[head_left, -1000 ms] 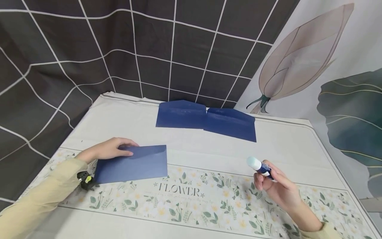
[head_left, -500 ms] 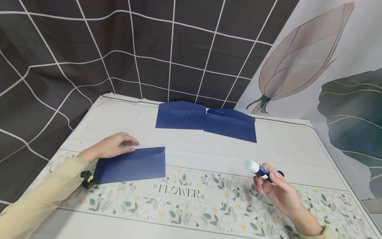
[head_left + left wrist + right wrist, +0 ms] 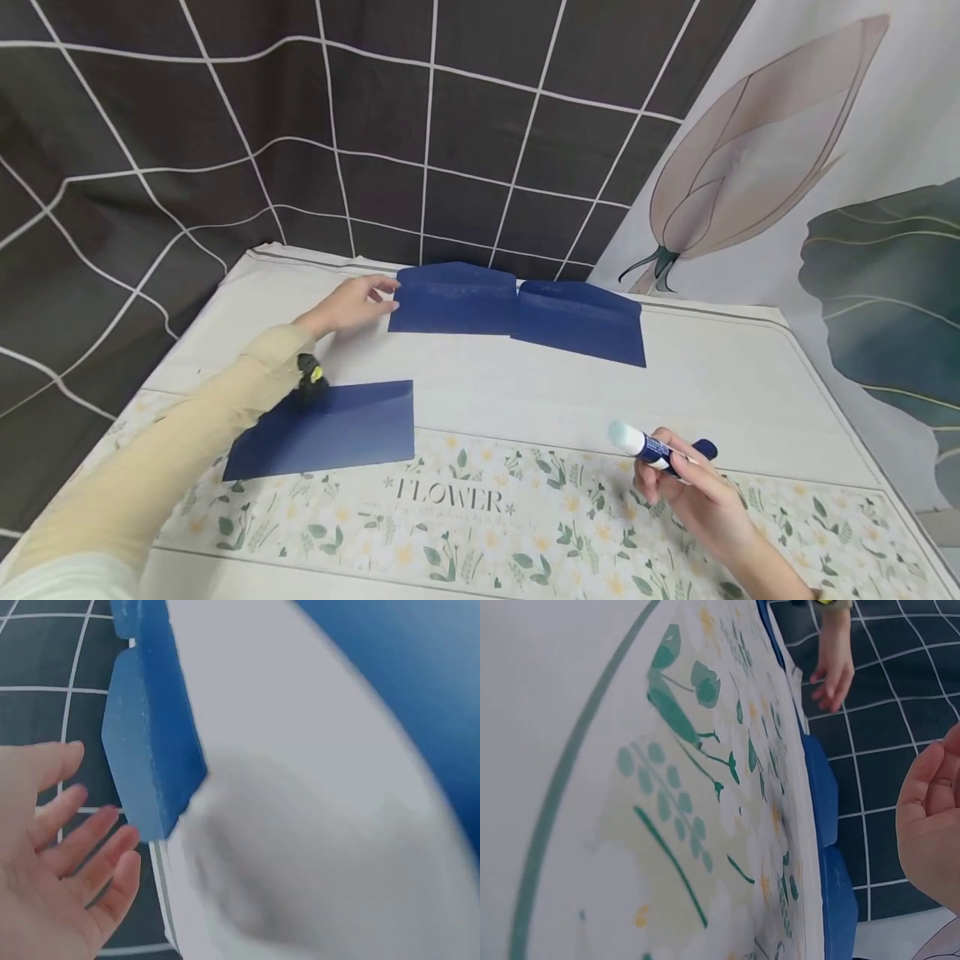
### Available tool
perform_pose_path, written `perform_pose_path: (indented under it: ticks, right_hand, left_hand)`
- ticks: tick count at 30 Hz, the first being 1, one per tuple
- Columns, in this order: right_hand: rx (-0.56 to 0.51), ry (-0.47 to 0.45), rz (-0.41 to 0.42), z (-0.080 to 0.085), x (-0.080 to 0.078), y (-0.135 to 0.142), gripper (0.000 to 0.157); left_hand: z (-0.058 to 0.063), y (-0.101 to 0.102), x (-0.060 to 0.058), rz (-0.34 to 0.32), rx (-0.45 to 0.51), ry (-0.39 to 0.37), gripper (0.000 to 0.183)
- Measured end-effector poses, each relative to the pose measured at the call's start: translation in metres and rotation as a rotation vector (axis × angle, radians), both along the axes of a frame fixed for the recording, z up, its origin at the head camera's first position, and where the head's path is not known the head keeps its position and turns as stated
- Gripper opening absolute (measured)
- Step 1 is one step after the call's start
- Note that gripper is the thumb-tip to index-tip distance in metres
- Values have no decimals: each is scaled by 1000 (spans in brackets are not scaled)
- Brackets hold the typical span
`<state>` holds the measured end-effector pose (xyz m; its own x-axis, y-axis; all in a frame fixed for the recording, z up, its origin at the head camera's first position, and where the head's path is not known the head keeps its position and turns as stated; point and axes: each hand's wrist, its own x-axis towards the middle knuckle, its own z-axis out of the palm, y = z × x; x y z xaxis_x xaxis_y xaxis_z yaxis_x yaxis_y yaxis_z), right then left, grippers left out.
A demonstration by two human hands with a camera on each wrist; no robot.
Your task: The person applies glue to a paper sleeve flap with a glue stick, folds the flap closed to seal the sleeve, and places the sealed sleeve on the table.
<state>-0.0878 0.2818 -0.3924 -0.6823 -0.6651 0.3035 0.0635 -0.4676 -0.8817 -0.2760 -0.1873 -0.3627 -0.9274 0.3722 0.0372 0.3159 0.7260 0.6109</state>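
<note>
Head view: My left hand (image 3: 348, 304) is at the left end of the far-left envelope (image 3: 453, 302), thumb and fingers parted, nothing pinched; contact unclear from here. That envelope lies beside the far-right envelope (image 3: 581, 323), flaps spread to the rear, neighbouring corners meeting, perhaps overlapping. A front envelope (image 3: 352, 433) lies on the tablecloth (image 3: 495, 400), partly hidden by my left forearm (image 3: 202, 417). My right hand (image 3: 701, 504) is clamped round what I take for a glue stick (image 3: 656, 452), pale end out; cap or bare glue, cannot tell.

Left wrist view: Fingers spread, tips just beside the far-left envelope's end. Judged step: picking it up. I would grip the body below the flap crease, thumb under; a corner-only lift would likely bend the paper.

Right wrist view: A gap shows between left hand and envelopes. Right fingers curled; stick out of sight. Advice: draw the envelope leftward off its neighbour, hold the pale end clear of cloth and paper, and lift the forearm so it drags nothing.
</note>
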Motion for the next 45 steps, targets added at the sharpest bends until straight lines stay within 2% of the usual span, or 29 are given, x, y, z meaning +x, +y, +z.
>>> perform_pose_path:
  ticks: [2, 5, 12, 20, 25, 28, 33, 40, 45]
  right_hand:
    - [3, -9, -4, -2, 3, 1, 53]
    - [-2, -12, -7, -3, 7, 2, 53]
    - [-2, -29, -5, -5, 12, 5, 53]
    - [-15, -15, -8, -6, 12, 5, 54]
    - [-23, -31, 1, -5, 11, 6, 53]
    - [-14, -38, -4, -4, 11, 6, 53]
    - [-4, -38, -17, -3, 10, 7, 53]
    - [14, -54, -39, -4, 9, 6, 54]
    - [31, -3, -64, -3, 6, 6, 52]
  left_hand:
    - [0, 10, -8, 52, 19, -40, 49]
    - [-3, 19, -21, 125, 23, -60, 53]
    - [-18, 25, -46, 210, -44, -64, 54]
    - [-30, 29, -57, 336, -45, -54, 41]
    - [-34, 31, -58, 415, -11, -39, 32]
    - [-35, 31, -60, 440, 18, -21, 29]
    - [-30, 26, -61, 431, 94, -2, 29]
    - [-11, 12, -53, 377, 233, -72, 33]
    - [5, 9, -44, 343, 304, -110, 35]
